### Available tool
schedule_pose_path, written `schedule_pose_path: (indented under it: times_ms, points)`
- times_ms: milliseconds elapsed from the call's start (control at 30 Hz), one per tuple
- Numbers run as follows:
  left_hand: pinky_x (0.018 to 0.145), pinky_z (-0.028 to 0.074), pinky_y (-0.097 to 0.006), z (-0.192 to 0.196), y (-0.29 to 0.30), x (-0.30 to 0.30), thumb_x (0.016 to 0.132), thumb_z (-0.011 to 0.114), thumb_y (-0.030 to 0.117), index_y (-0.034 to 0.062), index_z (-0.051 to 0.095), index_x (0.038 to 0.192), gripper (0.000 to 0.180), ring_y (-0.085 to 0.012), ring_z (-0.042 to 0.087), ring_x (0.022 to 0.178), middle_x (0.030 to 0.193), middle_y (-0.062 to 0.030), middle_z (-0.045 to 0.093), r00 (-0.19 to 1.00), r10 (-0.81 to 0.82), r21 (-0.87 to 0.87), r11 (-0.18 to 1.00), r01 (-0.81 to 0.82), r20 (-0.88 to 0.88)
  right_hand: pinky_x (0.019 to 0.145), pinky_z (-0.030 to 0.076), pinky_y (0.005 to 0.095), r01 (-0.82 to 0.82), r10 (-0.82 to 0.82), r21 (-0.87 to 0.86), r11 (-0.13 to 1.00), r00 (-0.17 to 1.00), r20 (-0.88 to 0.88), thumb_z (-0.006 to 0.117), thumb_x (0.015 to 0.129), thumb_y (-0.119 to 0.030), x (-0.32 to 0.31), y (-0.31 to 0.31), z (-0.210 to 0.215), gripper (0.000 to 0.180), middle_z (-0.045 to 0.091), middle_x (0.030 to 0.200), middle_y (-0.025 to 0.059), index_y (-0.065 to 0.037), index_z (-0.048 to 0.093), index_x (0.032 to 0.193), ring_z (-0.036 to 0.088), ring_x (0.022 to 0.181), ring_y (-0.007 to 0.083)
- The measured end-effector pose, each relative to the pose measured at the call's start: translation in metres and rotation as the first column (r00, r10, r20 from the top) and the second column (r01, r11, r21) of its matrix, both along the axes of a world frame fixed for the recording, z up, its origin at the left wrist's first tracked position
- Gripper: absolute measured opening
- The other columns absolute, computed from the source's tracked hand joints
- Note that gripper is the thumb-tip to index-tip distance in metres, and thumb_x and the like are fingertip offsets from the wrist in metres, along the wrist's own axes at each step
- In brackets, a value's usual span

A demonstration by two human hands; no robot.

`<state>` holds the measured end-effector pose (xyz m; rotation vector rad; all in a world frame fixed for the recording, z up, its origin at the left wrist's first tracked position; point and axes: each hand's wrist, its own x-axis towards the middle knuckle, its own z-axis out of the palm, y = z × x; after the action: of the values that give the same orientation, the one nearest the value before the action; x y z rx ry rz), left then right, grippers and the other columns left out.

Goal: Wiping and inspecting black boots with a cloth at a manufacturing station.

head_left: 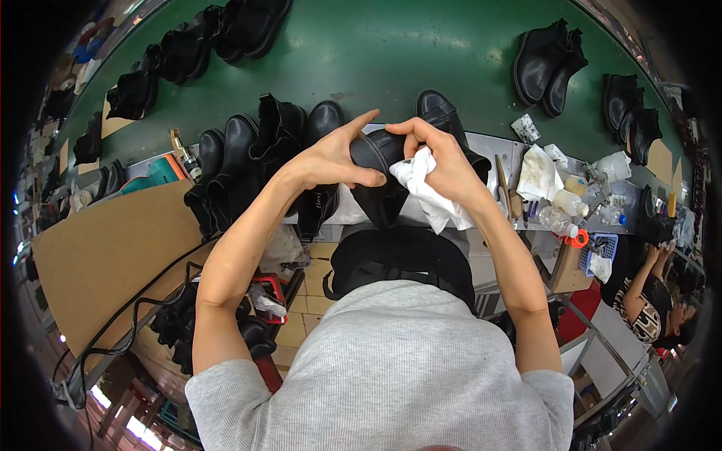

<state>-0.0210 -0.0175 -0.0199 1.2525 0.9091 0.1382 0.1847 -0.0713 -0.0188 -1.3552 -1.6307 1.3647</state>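
A black leather ankle boot (368, 154) is held in front of me at the near edge of the bench. My left hand (331, 159) is closed around its rounded toe, thumb on the near side and fingers on the far side. In my right hand (449, 167) a crumpled white cloth (429, 192) is bunched up, pressed near the boot's upper. Part of the boot's shaft hides behind the cloth and my fingers. Close to my left hand stand several more black boots (239, 146). Another black boot (438, 109) lies just beyond my right hand.
Pairs of black boots (180, 52) line the green bench (391, 52), with more at the right (543, 64). Right of me are a white rag (538, 173), plastic bottles (558, 219) and orange-handled scissors (577, 239). A cardboard sheet (113, 248) stands left. A person (650, 301) works at far right.
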Motion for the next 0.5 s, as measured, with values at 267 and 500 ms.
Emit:
schedule_pose_path:
  times_ms: [267,500]
  points:
    - [0.050,0.049,-0.024,0.000,-0.004,0.006,0.058,0.079,0.019,-0.0045,0.017,0.144,0.108,-0.0156,0.059,0.069,0.097,-0.0135,0.055,0.999,0.030,0.003,1.000,-0.029,-0.022,0.062,0.045,0.0250,0.073,-0.076,-0.078,0.994,0.997,-0.031,0.073,0.072,-0.008,-0.001,0.014,-0.004,0.030,0.057,0.068,0.0028,0.000,0.064,0.099,0.054,0.065,0.0086]
    - [0.050,0.049,-0.025,0.001,-0.003,0.006,0.059,0.079,0.019,-0.0057,0.017,0.144,0.108,-0.0161,0.060,0.070,0.094,-0.0149,0.057,0.999,0.040,0.022,0.999,-0.040,-0.029,0.062,0.045,0.0238,0.098,-0.129,-0.186,0.978,0.978,-0.162,0.071,0.072,-0.008,0.005,0.012,-0.007,0.032,0.056,0.071,0.0022,0.000,0.064,0.103,0.054,0.066,0.0082]
